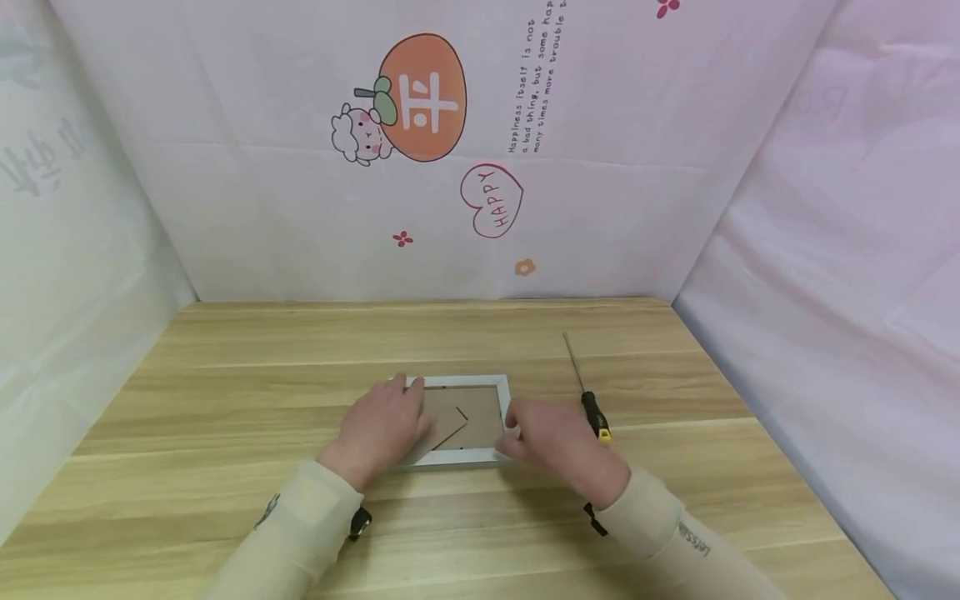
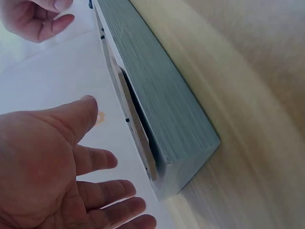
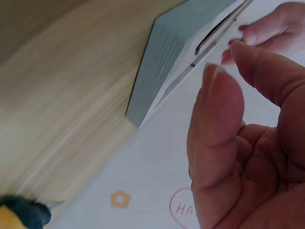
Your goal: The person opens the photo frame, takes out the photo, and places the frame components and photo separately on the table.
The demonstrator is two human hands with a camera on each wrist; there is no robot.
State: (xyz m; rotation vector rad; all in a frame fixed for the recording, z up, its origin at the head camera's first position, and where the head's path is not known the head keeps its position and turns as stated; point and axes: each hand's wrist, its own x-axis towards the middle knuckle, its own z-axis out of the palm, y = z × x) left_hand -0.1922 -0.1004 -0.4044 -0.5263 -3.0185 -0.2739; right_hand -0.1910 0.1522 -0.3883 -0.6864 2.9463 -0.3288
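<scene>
A picture frame (image 1: 465,457) lies face down on the wooden table, its back rim whitish and its outer side grey-green. Set into it is a brown backing board (image 1: 482,408) with a dark angled line on it; small dark tabs show along the rim. My left hand (image 1: 381,429) hovers over the frame's left end, fingers spread and loosely extended, hiding that end from the head view. In the left wrist view the backing board's edge (image 2: 136,119) shows inside the rim. My right hand (image 1: 558,442) is at the right edge, thumb and bent index finger apart with nothing between them.
A screwdriver (image 1: 594,414) with a black and yellow handle lies right of the frame, shaft pointing away. Printed white cloth (image 1: 300,233) stands behind the table, and more cloth hangs along both sides.
</scene>
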